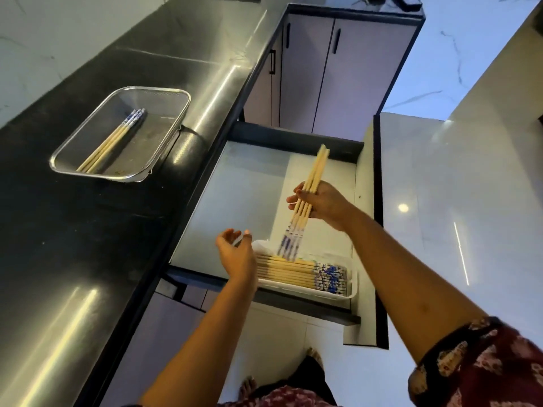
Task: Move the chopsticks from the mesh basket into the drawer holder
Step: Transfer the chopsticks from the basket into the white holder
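Kitchen, seen from above; black countertop [88,245] runs along the left, pale tiled floor [470,171] on the right, grey cabinet doors [323,69] at the far end

- Mesh basket [152,89] sits on the countertop, well apart from the drawer. A few basket chopsticks [114,142] lie flat in it, long axis diagonal: blue-patterned ends far and right, plain tips near and left
- Open drawer [241,186] juts out below the counter edge; I see mostly bare floor in it
- White drawer holder [352,292] lies along the drawer's near side. Stored chopsticks [288,270] lie flat in it, side by side, long axis left to right, patterned ends to the right
- Left hand [235,254] hangs over the holder's left end and hides the plain tips there. Fingers are loosely curled; I can make out nothing in them
- Right hand [323,205] is above the drawer, fingers and thumb wrapped around the held chopsticks [316,168] near mid-length
- Held bundle is steeply tilted: plain tips up and far, patterned ends down and near, just above the stored chopsticks towards the holder's left half. Those lower ends are blurred, so I cannot tell whether they touch
- Patterned red sleeve [484,362] at near right; bare foot [248,389] on the floor below
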Available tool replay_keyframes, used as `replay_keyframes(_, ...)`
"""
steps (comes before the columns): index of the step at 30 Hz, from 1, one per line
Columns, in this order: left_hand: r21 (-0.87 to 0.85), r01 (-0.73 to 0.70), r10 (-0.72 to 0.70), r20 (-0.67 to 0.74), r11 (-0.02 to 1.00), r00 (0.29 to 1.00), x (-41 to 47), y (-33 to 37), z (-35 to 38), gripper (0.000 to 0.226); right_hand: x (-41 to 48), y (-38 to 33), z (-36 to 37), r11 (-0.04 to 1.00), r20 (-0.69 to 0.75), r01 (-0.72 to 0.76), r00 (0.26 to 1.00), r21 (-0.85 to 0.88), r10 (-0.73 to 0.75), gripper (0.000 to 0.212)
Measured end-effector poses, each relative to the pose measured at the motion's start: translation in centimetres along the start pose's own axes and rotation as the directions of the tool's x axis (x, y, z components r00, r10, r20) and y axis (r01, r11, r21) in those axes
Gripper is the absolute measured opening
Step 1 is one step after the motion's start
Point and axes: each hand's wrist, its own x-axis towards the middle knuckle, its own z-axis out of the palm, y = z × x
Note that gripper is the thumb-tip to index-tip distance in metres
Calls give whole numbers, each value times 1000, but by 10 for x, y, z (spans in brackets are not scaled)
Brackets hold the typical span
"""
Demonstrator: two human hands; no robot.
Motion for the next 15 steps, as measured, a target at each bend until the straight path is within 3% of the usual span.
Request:
replay_keyframes(3, 139, -31, 14, 127, 990, 992, 11, -2, -10, 23, 15, 3, 3, 882, 200, -55, 966, -468, 167, 20)
replay_keyframes(5, 202, -28, -14, 205, 979, 979, 16, -2, -11, 26, 22, 17, 17, 753, 275, -75, 904, -653, 329, 22)
replay_keyframes(8, 388, -137, 33, 263, 911, 964, 23, -7, -13, 23, 24, 46, 35, 575, 290, -79, 803, -814, 521, 23)
replay_keyframes(11, 582, -346, 150, 357, 736, 922, 28, -15, -23, 28, 20, 75, 46, 440, 251, -31, 785, -898, 567, 26)
replay_keyframes(15, 703, -605, 284, 534, 373, 796, 36, -26, -30, 30, 20, 100, 56, 249, 192, 66, 827, -966, 528, 37)
